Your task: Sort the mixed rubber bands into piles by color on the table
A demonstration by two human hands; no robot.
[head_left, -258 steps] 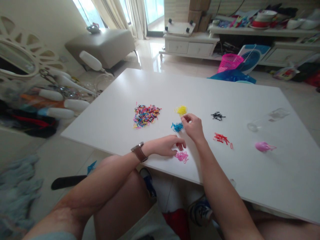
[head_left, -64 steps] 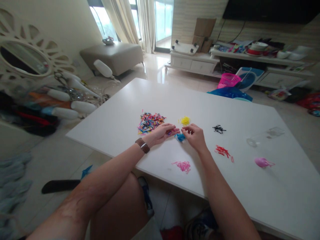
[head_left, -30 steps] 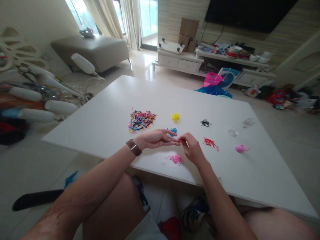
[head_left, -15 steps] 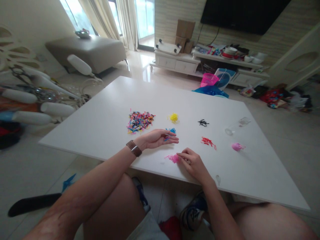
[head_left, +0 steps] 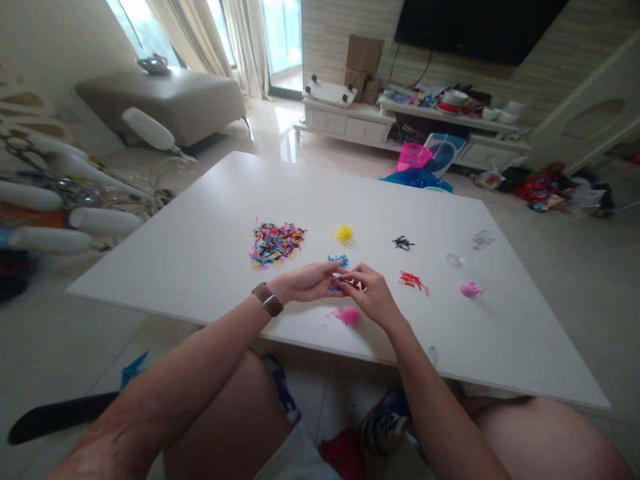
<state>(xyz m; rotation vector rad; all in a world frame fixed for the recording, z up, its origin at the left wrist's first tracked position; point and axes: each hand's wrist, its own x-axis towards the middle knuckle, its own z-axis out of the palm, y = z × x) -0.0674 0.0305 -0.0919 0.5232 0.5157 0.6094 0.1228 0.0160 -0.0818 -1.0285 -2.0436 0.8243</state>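
Note:
My left hand [head_left: 313,281] is turned palm up above the table, loosely curled around a few small coloured rubber bands [head_left: 335,285]. The fingertips of my right hand [head_left: 367,290] meet in a pinch over that palm, at the bands; exactly what they grip is too small to see. Just behind my left fingers lies a blue rubber band pile [head_left: 337,260], partly covered. Nearer to me, below both hands, is a pink rubber band pile [head_left: 346,315]. A large mixed-colour heap of bands [head_left: 277,245] spreads to the left.
On the white table [head_left: 480,347] are yellow [head_left: 344,233], black [head_left: 403,243] and red [head_left: 413,280] band piles. At the right stand a pink object [head_left: 471,289], a clear round piece [head_left: 455,259] and a clear container [head_left: 484,239]. A lamp with white shades [head_left: 150,128] stands left.
My right hand has risen from the pink pile to my left palm, where its fingertips now pinch. My left hand stays nearly in place, its fingers more curled.

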